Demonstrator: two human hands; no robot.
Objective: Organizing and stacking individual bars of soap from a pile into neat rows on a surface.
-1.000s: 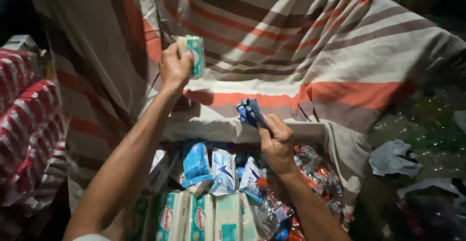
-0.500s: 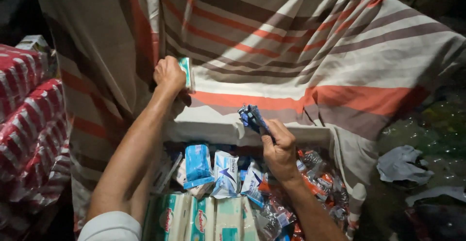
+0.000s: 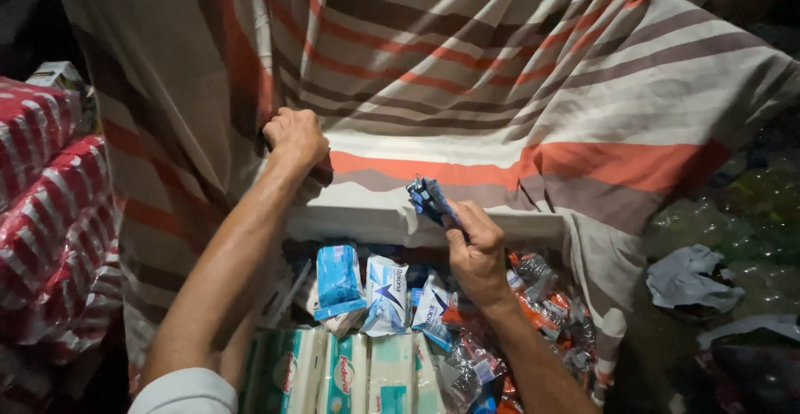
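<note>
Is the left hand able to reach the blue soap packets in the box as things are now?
Probably yes, once freed. The left hand is closed against the striped cloth, up above the box. The blue soap packets lie uncovered below its forearm, with nothing over them.

Left hand [image 3: 296, 137] pushed green-white packet out of sight, now fisted on striped cloth [image 3: 517, 89]
</note>
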